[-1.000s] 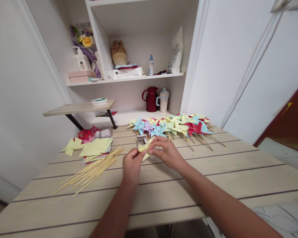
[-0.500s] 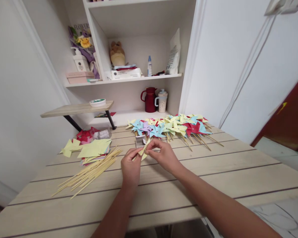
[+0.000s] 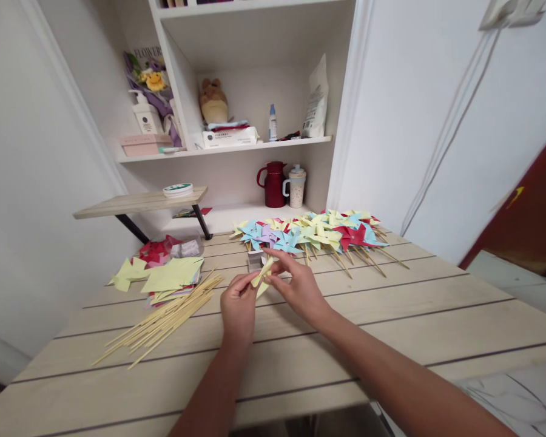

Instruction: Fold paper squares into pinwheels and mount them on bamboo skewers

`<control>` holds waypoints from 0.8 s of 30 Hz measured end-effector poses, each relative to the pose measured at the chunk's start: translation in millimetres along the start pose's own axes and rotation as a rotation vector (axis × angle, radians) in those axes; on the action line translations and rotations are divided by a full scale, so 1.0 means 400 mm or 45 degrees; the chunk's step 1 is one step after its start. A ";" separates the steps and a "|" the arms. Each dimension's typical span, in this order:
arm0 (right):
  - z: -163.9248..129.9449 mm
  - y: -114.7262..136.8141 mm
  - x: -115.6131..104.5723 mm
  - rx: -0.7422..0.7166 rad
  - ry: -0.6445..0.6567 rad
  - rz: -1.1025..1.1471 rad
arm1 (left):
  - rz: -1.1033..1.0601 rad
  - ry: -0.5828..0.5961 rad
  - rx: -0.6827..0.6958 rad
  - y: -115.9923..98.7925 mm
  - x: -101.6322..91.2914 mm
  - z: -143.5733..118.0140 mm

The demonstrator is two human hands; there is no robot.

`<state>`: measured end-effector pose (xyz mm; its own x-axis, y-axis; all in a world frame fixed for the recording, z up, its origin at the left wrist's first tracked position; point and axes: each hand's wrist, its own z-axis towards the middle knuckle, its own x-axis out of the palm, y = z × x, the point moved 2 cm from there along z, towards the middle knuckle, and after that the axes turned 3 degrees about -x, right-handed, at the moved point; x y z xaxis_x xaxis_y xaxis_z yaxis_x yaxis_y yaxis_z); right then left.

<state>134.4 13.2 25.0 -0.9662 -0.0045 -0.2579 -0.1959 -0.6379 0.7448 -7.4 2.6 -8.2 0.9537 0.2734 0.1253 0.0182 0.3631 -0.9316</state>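
A small yellow paper piece (image 3: 262, 277) is pinched between both my hands above the middle of the wooden table (image 3: 391, 303). My left hand (image 3: 238, 306) grips its lower left part. My right hand (image 3: 297, 287) holds its upper right edge with thumb and fingertips. Behind the paper a small clear box (image 3: 255, 260) sits partly hidden. A heap of finished paper pinwheels (image 3: 313, 232) on sticks lies just beyond my hands.
Several bamboo sticks (image 3: 164, 319) lie to the left, beside a stack of coloured paper squares (image 3: 173, 277) and red scraps (image 3: 157, 249). A white shelf unit (image 3: 236, 145) at the back holds a red jug (image 3: 272, 183) and a mug (image 3: 296, 186). A low side shelf (image 3: 139, 201) juts out on the left.
Both hands have shifted slightly left and away with the yellow paper, and my right fingers have moved up along its edge. The view has drifted a little.
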 end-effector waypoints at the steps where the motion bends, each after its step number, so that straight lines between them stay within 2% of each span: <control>1: 0.000 -0.001 0.001 -0.004 -0.008 -0.012 | -0.001 -0.001 -0.002 0.000 0.000 0.001; 18: 0.004 -0.015 0.016 -0.072 -0.069 -0.032 | -0.013 0.008 0.041 0.030 -0.002 0.013; 24: 0.007 -0.016 0.017 -0.060 -0.071 -0.053 | -0.016 0.021 0.032 0.025 0.001 0.017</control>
<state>128.8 19.3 20.1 -0.9655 0.0647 -0.2521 -0.2289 -0.6722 0.7041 -8.8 12.3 -15.2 0.9582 0.2543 0.1313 0.0230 0.3887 -0.9211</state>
